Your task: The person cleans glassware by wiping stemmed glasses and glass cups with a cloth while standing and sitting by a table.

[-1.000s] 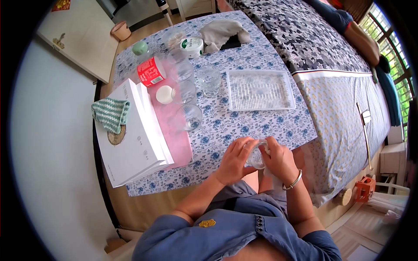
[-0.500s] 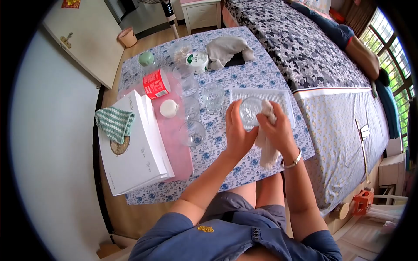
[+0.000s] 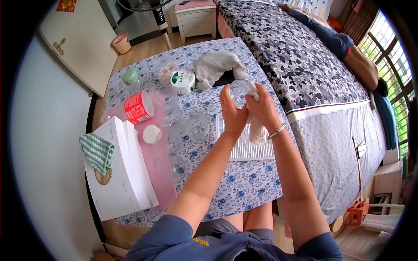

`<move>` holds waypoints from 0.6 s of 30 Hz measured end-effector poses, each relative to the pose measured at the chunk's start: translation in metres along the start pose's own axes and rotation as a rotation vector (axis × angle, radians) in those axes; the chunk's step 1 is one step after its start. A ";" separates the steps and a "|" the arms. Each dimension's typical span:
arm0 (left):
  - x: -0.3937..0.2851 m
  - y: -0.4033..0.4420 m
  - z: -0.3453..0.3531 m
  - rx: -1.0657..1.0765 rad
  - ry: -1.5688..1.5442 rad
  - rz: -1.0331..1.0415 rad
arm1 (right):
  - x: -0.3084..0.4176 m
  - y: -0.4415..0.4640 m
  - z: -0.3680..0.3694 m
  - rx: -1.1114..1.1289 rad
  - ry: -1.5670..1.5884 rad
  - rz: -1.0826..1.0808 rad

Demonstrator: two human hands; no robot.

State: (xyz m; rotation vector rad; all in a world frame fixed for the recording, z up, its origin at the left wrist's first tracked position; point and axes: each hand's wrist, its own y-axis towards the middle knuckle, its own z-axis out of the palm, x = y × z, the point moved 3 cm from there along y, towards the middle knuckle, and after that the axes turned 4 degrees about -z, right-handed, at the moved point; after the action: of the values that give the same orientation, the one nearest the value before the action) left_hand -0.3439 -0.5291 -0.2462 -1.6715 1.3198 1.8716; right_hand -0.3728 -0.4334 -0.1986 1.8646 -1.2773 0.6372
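A clear drinking glass point(image 3: 238, 92) is held up above the table's right side, its round opening facing me. My left hand point(image 3: 234, 116) grips the glass from the left, fingers wrapped along its side. On the other side, my right hand point(image 3: 264, 108) pinches a whitish cloth point(image 3: 257, 132) against the rim, and the rest of the cloth hangs down. Beneath them lies a clear ribbed plastic tray point(image 3: 250, 151). Left of the tray stands another glass point(image 3: 197, 127), with a further glass point(image 3: 175, 168) nearer to me.
On the table point(image 3: 209, 187) are a white box point(image 3: 117, 178), a striped green cloth point(image 3: 98, 152), a red-labelled container point(image 3: 139, 107), a white tub point(image 3: 183, 81), a green-lidded jar point(image 3: 130, 77) and a grey cloth point(image 3: 217, 67). The bed point(image 3: 300, 52) adjoins at right; a person's legs point(image 3: 363, 56) show there.
Both hands have moved forward, away from my body, carrying the glass and cloth to the tray's far edge. The view has shifted, so the table's items appear lower and further left.
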 end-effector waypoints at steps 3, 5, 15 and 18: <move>0.013 0.002 0.007 -0.027 0.046 -0.007 | -0.015 0.008 0.011 0.050 0.053 0.031; 0.017 0.003 0.009 -0.040 0.067 -0.020 | -0.022 0.010 0.016 0.046 0.050 0.021; 0.042 0.013 0.003 -0.051 0.160 -0.035 | -0.048 0.000 0.026 0.149 0.735 0.179; 0.044 0.015 0.002 -0.019 0.179 -0.033 | -0.032 -0.021 -0.002 0.126 1.018 0.382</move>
State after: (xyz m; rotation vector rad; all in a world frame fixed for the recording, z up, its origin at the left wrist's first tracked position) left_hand -0.3684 -0.5500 -0.2802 -1.8966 1.3357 1.7562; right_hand -0.3651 -0.4108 -0.2282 1.0633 -0.8758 1.6279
